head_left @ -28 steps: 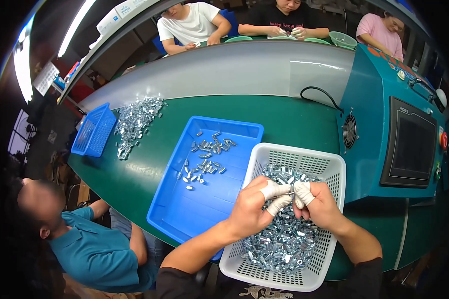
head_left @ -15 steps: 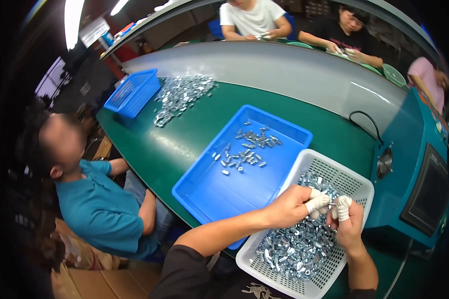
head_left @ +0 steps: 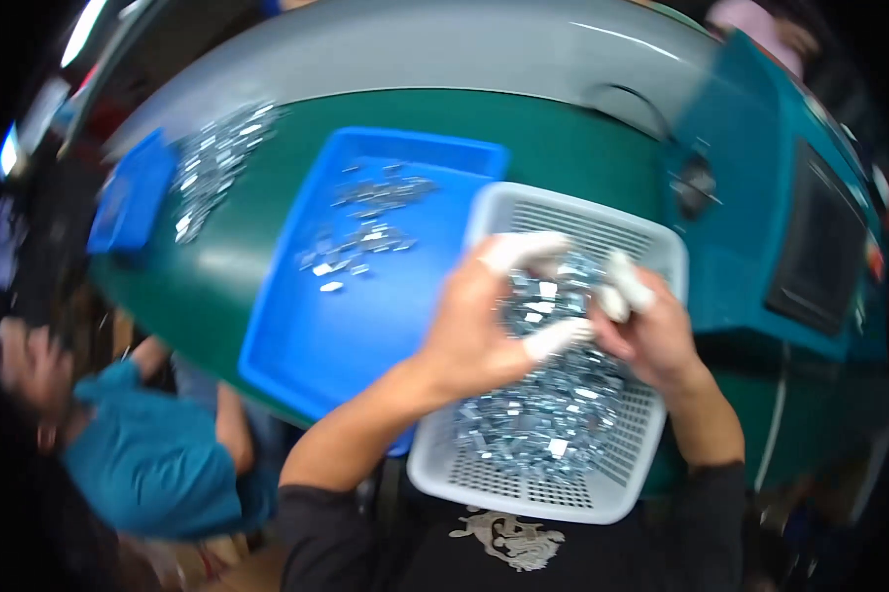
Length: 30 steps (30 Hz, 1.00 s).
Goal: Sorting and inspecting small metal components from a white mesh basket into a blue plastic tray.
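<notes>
White finger covers are on several fingers of both my hands. My left hand reaches over the white perforated basket, thumb and fingers spread apart above the metal pieces, with nothing visibly held. Close beside it, at the basket's right side, my right hand has its fingers curled together; whatever may be in them is hidden and blurred. A heap of small shiny metal pieces, like long hex nuts, fills much of the basket. Left of it, the shallow blue tray carries a scattering of similar pieces.
A loose pile of metal pieces and a blue basket occupy the green table's far left. At right stands a teal machine with a dark screen. A person in a teal shirt sits at left.
The view has tilted down and shifted, so the table's contents appear farther left. My hands were pinched close together over the basket; now they are apart and the left has spread its fingers.
</notes>
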Motion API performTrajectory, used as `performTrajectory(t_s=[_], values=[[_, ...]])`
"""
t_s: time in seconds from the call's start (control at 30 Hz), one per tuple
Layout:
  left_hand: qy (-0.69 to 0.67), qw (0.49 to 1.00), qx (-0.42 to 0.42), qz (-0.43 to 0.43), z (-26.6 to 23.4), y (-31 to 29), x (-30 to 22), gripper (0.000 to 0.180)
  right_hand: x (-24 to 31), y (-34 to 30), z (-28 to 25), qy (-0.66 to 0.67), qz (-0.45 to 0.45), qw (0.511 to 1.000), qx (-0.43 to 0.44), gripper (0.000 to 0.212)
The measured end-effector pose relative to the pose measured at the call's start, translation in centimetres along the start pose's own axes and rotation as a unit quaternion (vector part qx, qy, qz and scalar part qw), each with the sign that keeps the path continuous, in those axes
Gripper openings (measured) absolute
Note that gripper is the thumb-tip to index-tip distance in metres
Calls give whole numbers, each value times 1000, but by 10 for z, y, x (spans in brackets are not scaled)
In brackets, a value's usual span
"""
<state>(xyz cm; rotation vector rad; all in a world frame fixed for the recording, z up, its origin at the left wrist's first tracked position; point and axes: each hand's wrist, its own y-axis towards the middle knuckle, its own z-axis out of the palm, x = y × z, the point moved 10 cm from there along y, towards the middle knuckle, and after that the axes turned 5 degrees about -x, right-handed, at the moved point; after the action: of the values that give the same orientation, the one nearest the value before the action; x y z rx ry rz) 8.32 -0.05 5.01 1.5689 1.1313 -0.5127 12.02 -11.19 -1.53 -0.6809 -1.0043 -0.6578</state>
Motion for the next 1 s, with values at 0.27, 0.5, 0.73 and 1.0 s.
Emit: performTrajectory(t_s=[0.27,0.5,0.73,1.0], values=[[6,998,59,-19,30,0,7,47,-2,-6,-23,-6,27,999,-34,42],[-71,992,77,-75,34,-1,9,38,12,-6,-17,-74,-23,996,-44,41],[-120,980,73,-138,27,-5,23,13,19,-15,-11,-204,-142,966,-68,33],[395,916,-76,-17,-66,17,43,23,27,-15,-37,-111,-145,971,-156,40]])
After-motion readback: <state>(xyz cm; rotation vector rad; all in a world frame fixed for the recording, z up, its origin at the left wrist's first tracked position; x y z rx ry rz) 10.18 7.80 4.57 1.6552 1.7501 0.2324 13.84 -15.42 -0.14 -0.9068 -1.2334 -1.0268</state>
